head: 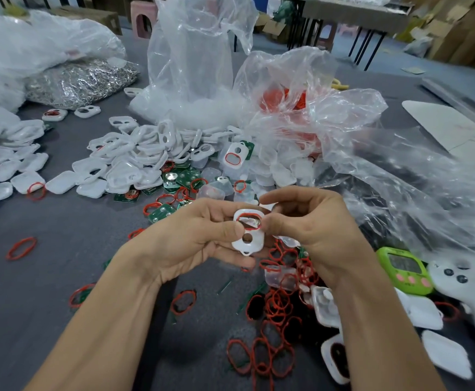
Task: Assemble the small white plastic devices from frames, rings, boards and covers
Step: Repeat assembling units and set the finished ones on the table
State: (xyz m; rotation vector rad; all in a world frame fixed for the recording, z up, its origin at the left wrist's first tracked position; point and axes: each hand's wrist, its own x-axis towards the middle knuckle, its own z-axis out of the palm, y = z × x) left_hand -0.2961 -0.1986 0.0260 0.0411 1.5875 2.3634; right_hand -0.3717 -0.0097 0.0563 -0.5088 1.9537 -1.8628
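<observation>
At the centre of the frame, the left hand (199,235) grips the white frame (249,241) while the right hand (309,227) pinches the red ring (259,224) at its upper opening. Pressed unevenly, the thin ring could twist out and drop among the loose rings (273,306) below.

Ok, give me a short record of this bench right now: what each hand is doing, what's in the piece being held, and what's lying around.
left: left hand grips the white frame, thumb across its middle
right: right hand pinches the frame's upper right edge, at the red ring
held piece: ring sits in the frame's larger opening; small round hole below it
near: loose rings heaped under the right hand
far: spare frames, green boards, plastic bags
right side: green timer
</observation>
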